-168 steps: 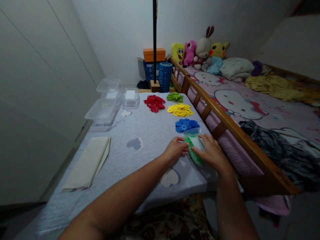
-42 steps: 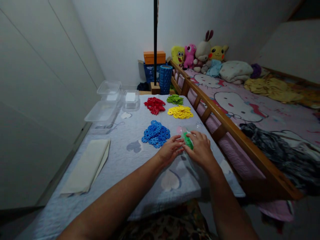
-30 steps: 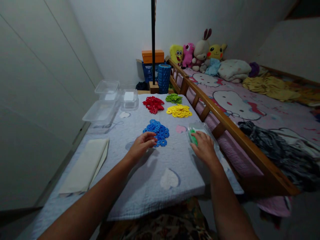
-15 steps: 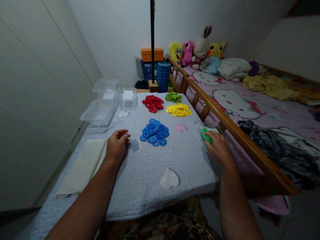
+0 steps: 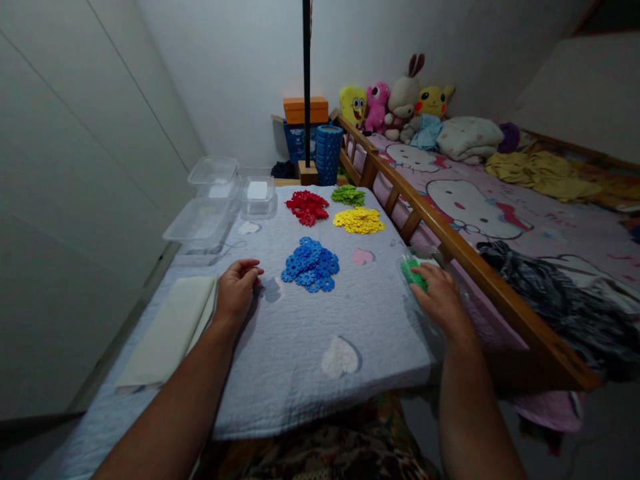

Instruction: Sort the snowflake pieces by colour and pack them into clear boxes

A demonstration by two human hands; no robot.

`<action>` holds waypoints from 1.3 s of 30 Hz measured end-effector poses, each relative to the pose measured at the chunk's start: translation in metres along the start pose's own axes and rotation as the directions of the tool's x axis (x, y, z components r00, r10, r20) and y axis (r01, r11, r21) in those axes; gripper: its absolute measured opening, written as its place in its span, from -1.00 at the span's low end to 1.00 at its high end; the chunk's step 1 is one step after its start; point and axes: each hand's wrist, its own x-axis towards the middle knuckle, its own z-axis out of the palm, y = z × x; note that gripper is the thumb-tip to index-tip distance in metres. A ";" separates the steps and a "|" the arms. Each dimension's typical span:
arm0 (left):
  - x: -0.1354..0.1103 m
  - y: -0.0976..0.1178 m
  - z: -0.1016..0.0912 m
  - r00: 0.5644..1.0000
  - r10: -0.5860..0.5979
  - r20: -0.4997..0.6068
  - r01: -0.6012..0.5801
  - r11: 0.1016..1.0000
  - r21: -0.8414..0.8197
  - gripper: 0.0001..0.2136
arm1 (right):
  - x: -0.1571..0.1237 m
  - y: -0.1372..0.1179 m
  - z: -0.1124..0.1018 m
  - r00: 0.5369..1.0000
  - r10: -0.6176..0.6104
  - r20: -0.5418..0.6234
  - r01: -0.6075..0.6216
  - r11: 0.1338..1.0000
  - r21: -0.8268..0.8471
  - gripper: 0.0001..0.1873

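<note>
My left hand [image 5: 236,290] rests on the cloth at the left, fingers loosely bent, with nothing seen between them. Just right of it lies a pile of blue flower-shaped plastic discs [image 5: 310,265]. At the right table edge, my right hand [image 5: 438,295] reaches over a clear plastic container [image 5: 404,259] with green pieces [image 5: 414,273] inside. Its fingers are bent down at the green pieces; whatever they grip is hidden. Farther back lie piles of red discs [image 5: 307,207], yellow discs [image 5: 359,220] and light green discs [image 5: 348,195].
Clear plastic boxes [image 5: 197,223] stand at the back left. A folded cream cloth [image 5: 167,330] lies near my left forearm. A wooden bed rail [image 5: 450,247] runs along the right side of the table. A dark pole [image 5: 307,87] rises behind the far edge.
Both hands keep nearly the same places. The whole view has shifted very slightly.
</note>
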 end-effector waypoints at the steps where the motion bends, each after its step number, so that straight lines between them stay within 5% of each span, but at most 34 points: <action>1: 0.000 0.000 0.000 1.000 -0.002 0.001 0.002 1.000 -0.003 -0.70 | 0.001 -0.002 -0.001 1.000 0.003 -0.014 -0.003 1.000 -0.002 -0.59; 7: 0.000 0.000 0.001 1.000 -0.006 0.007 0.006 1.000 -0.001 -0.70 | 0.017 -0.049 -0.001 0.989 -0.094 -0.114 0.104 0.991 0.081 -0.65; 11: 0.002 -0.002 0.001 1.000 0.006 0.008 -0.006 1.000 0.017 -0.71 | 0.033 -0.102 0.010 0.959 -0.280 0.045 0.270 0.950 0.158 -0.64; 16: 0.005 -0.007 -0.001 1.000 0.007 0.018 -0.007 1.000 -0.001 -0.71 | 0.059 -0.142 0.030 0.909 -0.325 0.262 0.290 0.943 0.161 -0.61; 20: 0.005 -0.007 0.000 1.000 0.001 0.018 -0.001 1.000 0.001 -0.71 | 0.084 -0.159 0.053 0.878 -0.352 0.324 0.295 0.931 0.213 -0.58; 26: 0.004 -0.003 0.001 1.000 -0.007 0.018 0.007 1.000 0.001 -0.72 | 0.094 -0.175 0.098 0.955 -0.205 0.213 0.139 0.947 0.289 -0.45; 31: 0.002 -0.005 0.003 1.000 0.001 0.015 -0.002 0.999 0.055 -0.71 | 0.083 -0.181 0.118 0.957 -0.211 0.201 0.142 0.939 0.312 -0.43; 39: 0.006 -0.015 0.006 0.956 0.267 0.124 -0.294 0.880 0.373 -0.69 | 0.075 -0.193 0.122 0.925 -0.339 0.171 0.276 0.909 0.313 -0.43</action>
